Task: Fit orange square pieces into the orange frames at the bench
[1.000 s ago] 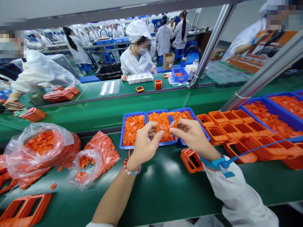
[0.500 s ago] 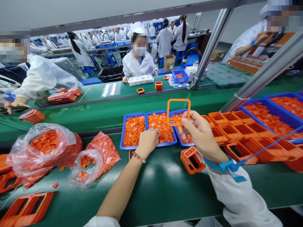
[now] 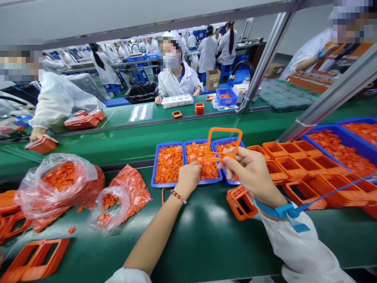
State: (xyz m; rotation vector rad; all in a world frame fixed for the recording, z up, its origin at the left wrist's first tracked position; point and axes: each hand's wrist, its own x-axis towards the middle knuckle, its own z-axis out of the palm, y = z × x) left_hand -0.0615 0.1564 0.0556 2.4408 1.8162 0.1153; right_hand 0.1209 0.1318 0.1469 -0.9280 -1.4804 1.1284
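My right hand (image 3: 249, 169) pinches a thin orange rectangular frame (image 3: 226, 129) by its lower edge, holding it tilted above the blue trays. My left hand (image 3: 190, 175) is at the front edge of the middle blue tray (image 3: 210, 182), fingers curled together over its small flat orange pieces (image 3: 207, 169). Whatever those fingers hold is hidden. Below my right hand, a small stack of orange frames (image 3: 241, 202) lies on the green table. Another orange frame (image 3: 163, 196) shows partly behind my left wrist.
Open plastic bags of orange pieces (image 3: 60, 176) lie at left, beside stacked frames (image 3: 38, 257). Rows of stacked frames (image 3: 290, 165) and a larger blue tray (image 3: 350, 143) fill the right. A slanted metal post (image 3: 324, 94) rises there. Co-workers sit across the raised green ledge (image 3: 132, 137).
The orange frame in my right hand has tilted. My left hand stays at the middle tray. At far left, a co-worker's hand has come down onto a stack of orange parts.
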